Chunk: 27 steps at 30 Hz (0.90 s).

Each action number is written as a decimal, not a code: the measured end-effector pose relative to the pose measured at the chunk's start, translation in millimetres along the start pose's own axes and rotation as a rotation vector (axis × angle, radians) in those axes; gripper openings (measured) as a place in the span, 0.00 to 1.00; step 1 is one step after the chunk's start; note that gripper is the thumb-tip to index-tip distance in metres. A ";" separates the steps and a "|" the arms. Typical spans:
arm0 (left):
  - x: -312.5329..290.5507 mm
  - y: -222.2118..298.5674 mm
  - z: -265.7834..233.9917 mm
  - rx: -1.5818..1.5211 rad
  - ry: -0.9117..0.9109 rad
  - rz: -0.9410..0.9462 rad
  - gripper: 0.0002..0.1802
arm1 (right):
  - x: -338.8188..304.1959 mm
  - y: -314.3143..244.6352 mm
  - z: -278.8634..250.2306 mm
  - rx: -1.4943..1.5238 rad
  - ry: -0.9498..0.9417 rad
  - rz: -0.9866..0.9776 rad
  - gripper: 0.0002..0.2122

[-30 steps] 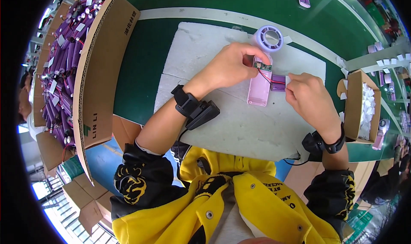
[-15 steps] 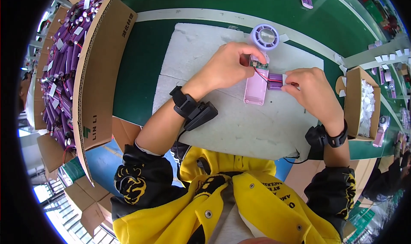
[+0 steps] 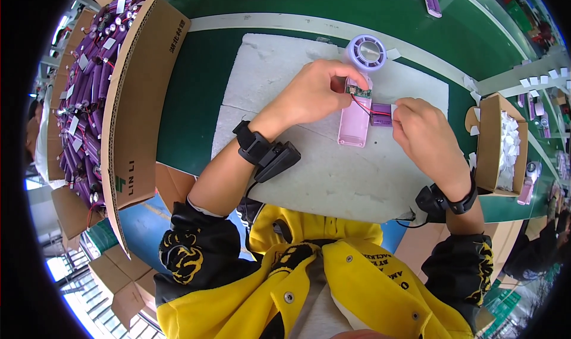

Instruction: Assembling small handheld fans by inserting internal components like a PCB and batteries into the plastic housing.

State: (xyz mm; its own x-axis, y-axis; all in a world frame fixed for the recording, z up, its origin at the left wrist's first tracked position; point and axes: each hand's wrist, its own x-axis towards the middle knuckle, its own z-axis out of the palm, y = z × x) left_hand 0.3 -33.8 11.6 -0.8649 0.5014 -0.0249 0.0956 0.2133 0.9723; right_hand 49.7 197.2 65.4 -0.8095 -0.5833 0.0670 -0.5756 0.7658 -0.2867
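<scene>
A light-purple handheld fan lies with its open handle toward me and its round head away. My left hand grips the upper handle between thumb and fingers, beside a small green circuit board. Red and black wires run from the board to a purple battery pack, which lies against the handle's right side. My right hand is closed at the pack's right end, where a white patch shows at the fingertips. The fingers partly hide that end.
A light-grey mat covers the green table under the work. At left stands a large carton with many purple battery packs. A smaller box of white pieces sits at right. Fan parts lie farther back.
My right hand has shifted slightly, its fingers curling in more at the pack's end. The left hand and fan have barely moved. A fan part at the far edge has moved a little nearer.
</scene>
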 end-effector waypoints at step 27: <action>3.3 -2.8 -7.8 -0.029 -0.064 -0.016 0.17 | 9.4 22.9 -14.2 0.271 -0.094 0.136 0.16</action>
State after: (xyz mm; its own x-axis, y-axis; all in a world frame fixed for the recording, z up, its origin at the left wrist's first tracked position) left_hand -6.8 -39.3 10.7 -0.8330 0.5506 -0.0542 0.0672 0.1980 0.9779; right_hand 27.2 213.1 73.0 -0.8553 -0.5126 -0.0749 -0.4006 0.7462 -0.5317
